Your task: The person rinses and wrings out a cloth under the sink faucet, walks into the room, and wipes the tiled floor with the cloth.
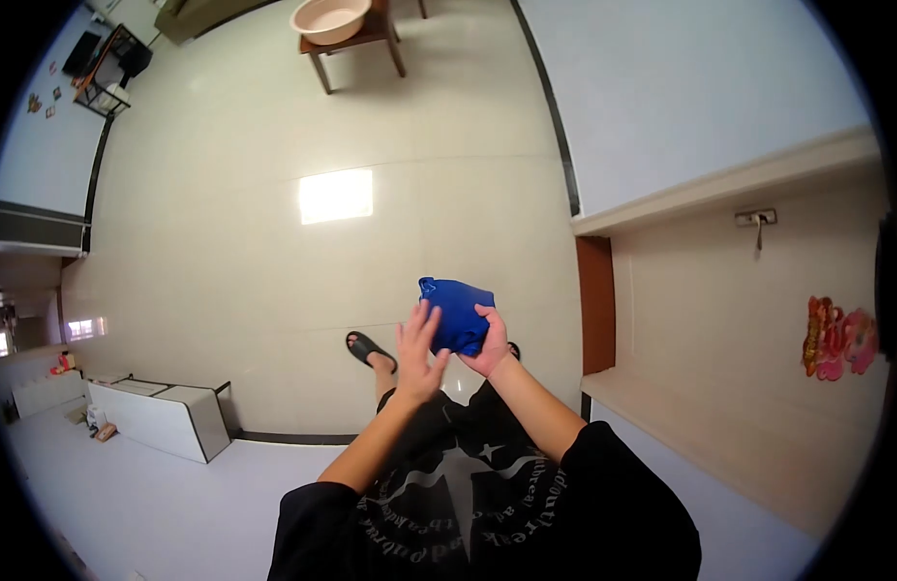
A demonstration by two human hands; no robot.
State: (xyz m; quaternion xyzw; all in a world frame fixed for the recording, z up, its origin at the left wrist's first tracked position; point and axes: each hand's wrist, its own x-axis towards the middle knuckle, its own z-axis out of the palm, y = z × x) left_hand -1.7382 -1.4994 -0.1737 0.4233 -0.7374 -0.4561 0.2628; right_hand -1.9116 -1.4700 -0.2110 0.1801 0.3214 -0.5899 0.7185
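Note:
A blue bundle (460, 312), which looks like soft folded material, is held up in front of my body. My right hand (489, 344) grips its right and lower edge, with the thumb on top. At its left side is my left hand (419, 353), its fingers spread, the fingertips near or against the bundle's left edge. Whether those fingertips touch it is hard to tell.
A pink basin (330, 19) stands on a brown wooden stool (356, 41) at the top. To the right is a door (719, 310) with a handle and red decorations. A white cabinet (158, 418) stands at the lower left. Black slippers are on my feet.

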